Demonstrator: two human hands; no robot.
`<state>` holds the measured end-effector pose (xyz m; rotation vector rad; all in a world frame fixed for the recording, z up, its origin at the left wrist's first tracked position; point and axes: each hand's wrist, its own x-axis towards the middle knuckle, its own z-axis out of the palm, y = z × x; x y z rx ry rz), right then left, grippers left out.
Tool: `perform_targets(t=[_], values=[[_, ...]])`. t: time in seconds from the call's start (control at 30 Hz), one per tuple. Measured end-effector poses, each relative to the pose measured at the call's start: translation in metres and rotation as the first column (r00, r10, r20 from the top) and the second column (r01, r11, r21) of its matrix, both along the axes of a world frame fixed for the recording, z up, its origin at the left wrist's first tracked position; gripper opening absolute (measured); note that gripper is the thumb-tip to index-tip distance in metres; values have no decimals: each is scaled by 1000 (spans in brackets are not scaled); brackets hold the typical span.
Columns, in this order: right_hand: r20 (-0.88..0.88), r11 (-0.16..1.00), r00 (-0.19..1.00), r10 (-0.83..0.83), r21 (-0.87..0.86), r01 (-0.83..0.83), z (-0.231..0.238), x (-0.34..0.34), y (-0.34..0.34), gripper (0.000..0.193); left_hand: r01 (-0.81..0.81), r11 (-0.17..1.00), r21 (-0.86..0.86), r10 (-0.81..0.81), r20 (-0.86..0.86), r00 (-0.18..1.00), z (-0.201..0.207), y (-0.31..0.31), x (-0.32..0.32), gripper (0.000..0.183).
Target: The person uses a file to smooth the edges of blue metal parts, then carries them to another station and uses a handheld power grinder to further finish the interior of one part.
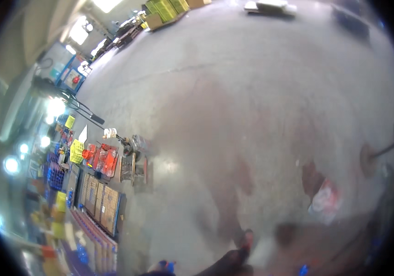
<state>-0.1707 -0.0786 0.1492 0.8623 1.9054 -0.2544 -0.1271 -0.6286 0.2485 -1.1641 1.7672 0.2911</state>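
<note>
At the lower edge a dark sleeve (224,264) slants up to the right. It ends in a small, blurred, pinkish shape that looks like my left hand (248,237). Motion smears its fingers, so whether they are closed or hold anything does not show. Grey floor lies around it, with a dark shadow stretching away. Left of the sleeve, a small blue thing (169,266) with some white beside it is cut by the lower edge; its kind is unclear. My right hand does not show.
Left stand flat brown cartons (100,202), red parts (107,161), a yellow crate (77,151) and a small wheeled stand (133,168). A red-and-white plastic bag (327,202) lies at right, near a round-based post (369,158). Yellow boxes (165,11) stand far off.
</note>
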Motion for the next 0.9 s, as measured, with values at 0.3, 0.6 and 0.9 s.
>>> perform_targets(t=[0.3, 0.6, 0.9], values=[[-141, 974, 966, 217, 101, -204, 69, -252, 38, 33, -159, 986, 51, 165, -172, 971, 29, 37, -108, 35], [-142, 800, 788, 598, 152, -580, 107, -502, 40, 32, -237, 968, 80, 249, -365, 897, 57, 40, -293, 37], [-330, 678, 594, 734, 291, -675, 165, -853, -127, 32, -321, 942, 98, 331, -426, 842, 44, -27, -451, 39]])
